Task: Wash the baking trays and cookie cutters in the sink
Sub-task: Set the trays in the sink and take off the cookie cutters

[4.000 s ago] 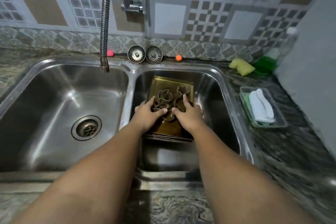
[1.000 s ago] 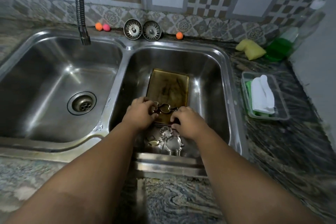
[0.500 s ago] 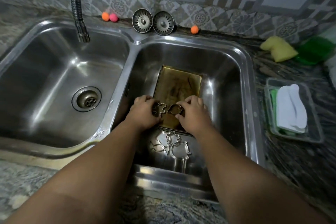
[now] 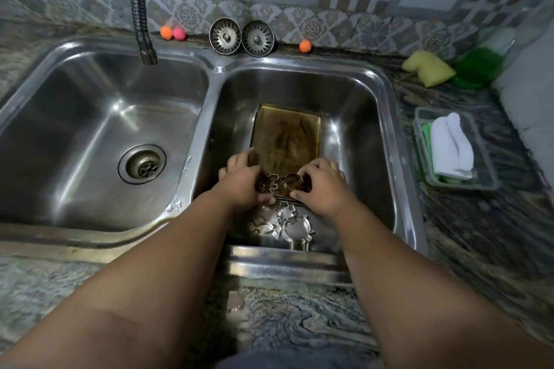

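A stained golden baking tray [image 4: 286, 135] lies in the right basin of the steel double sink [image 4: 386, 117]. My left hand [image 4: 239, 186] pinches a flower-shaped metal cookie cutter [image 4: 267, 186] over the tray's near edge. My right hand [image 4: 322, 186] grips a rounded cookie cutter [image 4: 293, 181] right beside it. Several more metal cutters [image 4: 281, 223] lie on the basin floor just in front of the tray, between my wrists.
The flexible tap hose [image 4: 141, 6] hangs over the left basin, whose drain [image 4: 141, 164] is open. Two strainer plugs [image 4: 241, 36] and small coloured balls stand at the wall. A yellow sponge [image 4: 428, 67], green scrubber and a plastic tray with a white cloth [image 4: 452, 144] lie on the right counter.
Four seconds ago the cutters lay on the tray under both hands. Since then most were moved onto the basin floor in front of it; each hand now holds one cutter, barely shifted in the last half second.
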